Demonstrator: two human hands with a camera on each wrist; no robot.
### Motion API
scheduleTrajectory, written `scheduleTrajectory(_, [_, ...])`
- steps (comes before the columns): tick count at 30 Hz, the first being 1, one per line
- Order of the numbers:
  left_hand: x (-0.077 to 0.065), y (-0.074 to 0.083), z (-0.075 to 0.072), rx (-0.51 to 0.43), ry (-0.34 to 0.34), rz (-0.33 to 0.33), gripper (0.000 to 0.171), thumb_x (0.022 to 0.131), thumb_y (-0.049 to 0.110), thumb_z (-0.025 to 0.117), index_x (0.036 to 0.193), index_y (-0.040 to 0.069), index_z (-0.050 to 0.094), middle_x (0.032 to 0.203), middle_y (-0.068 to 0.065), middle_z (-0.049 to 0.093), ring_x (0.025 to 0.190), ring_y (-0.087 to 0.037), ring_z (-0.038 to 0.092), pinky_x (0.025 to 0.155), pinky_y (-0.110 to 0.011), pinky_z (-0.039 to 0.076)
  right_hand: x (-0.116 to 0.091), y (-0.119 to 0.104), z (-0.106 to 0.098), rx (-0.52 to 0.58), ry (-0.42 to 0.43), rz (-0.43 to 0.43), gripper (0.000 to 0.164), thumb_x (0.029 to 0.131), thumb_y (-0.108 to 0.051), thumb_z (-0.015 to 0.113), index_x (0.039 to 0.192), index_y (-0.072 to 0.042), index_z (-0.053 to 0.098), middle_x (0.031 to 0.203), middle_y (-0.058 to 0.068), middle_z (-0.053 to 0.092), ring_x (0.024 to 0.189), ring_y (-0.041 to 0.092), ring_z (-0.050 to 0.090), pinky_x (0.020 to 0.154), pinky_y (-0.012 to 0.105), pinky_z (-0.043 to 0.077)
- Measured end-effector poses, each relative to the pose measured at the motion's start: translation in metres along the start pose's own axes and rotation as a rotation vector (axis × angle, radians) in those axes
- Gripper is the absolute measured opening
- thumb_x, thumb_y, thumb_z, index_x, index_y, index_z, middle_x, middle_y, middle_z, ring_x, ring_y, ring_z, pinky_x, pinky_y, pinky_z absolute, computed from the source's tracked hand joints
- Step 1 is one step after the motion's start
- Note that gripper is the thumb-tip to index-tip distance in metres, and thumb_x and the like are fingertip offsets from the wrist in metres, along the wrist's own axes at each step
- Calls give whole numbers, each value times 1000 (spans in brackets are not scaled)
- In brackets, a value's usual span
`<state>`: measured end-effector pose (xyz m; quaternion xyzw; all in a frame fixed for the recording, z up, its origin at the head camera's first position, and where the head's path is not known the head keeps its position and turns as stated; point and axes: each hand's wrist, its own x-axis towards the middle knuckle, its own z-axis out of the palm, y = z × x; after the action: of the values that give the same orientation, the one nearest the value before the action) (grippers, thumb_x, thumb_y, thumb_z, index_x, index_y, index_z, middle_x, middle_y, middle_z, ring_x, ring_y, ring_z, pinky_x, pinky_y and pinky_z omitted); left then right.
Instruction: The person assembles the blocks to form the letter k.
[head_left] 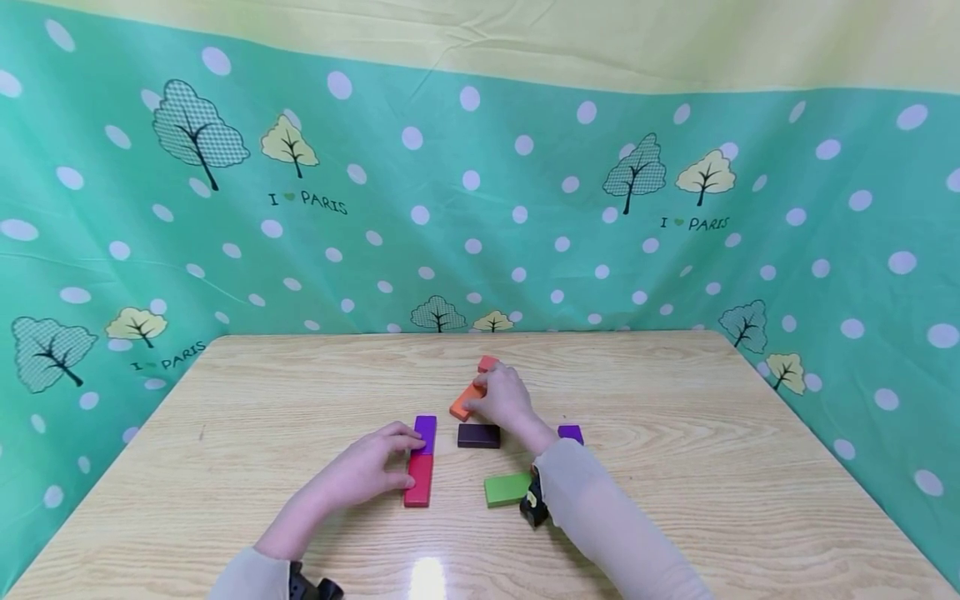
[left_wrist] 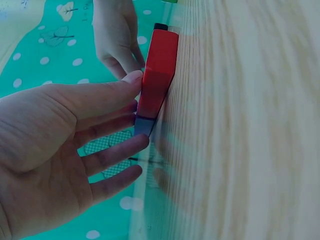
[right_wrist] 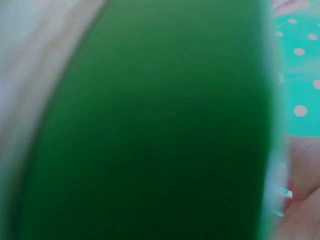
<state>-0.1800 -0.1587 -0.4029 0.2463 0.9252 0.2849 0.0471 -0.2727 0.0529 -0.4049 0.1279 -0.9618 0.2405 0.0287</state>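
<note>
In the head view, a purple block [head_left: 425, 433] and a red block [head_left: 418, 483] lie end to end in a line. Beside them is my left hand [head_left: 367, 468], its thumb touching the red block and its fingertips at the purple one. The left wrist view shows these fingers spread and fairly straight. Farther back, my right hand [head_left: 507, 400] pinches an orange block [head_left: 467, 403] between thumb and fingers. A smaller-looking red-orange block [head_left: 487, 363] shows just beyond those fingertips, partly hidden. The right wrist view is mostly filled by a green block [right_wrist: 150, 100].
A black block [head_left: 478, 436] lies between the two hands. Under the right wrist is the green block [head_left: 506, 490], partly covered by the wrist camera [head_left: 534, 502]. Another purple block [head_left: 571, 433] sits right of the forearm. A dotted curtain [head_left: 465, 217] borders the wooden table [head_left: 675, 400].
</note>
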Motion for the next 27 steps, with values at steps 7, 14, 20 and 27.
scheduleTrajectory(7, [0, -3, 1, -12, -2, -14, 44, 75, 16, 73, 115, 4, 61, 115, 1, 55, 109, -22, 53, 93, -41, 45, 2, 0, 3, 41, 1, -11, 40, 76, -27, 73, 110, -5, 66, 113, 12, 56, 100, 27, 49, 87, 36, 44])
scheduleTrajectory(14, [1, -4, 2, -7, -2, -8, 44, 75, 17, 73, 115, 4, 62, 114, 1, 55, 109, -22, 54, 93, -42, 45, 3, 0, 5, 74, 0, -21, 37, 77, -24, 72, 108, -4, 67, 111, 12, 57, 98, 26, 50, 87, 36, 44])
scheduleTrajectory(20, [1, -3, 1, -1, -3, 0, 44, 75, 18, 73, 115, 3, 62, 114, 1, 55, 108, -22, 53, 93, -43, 45, 3, 0, 4, 41, -6, -69, 38, 78, -27, 71, 108, -4, 67, 112, 14, 57, 100, 27, 50, 88, 37, 43])
scheduleTrajectory(27, [1, -3, 1, -3, -7, -5, 44, 75, 17, 72, 115, 3, 62, 115, 0, 55, 109, -23, 53, 93, -43, 44, 3, 0, 5, 0, -47, -112, 39, 79, -26, 70, 112, -5, 65, 117, 16, 53, 105, 29, 48, 90, 37, 44])
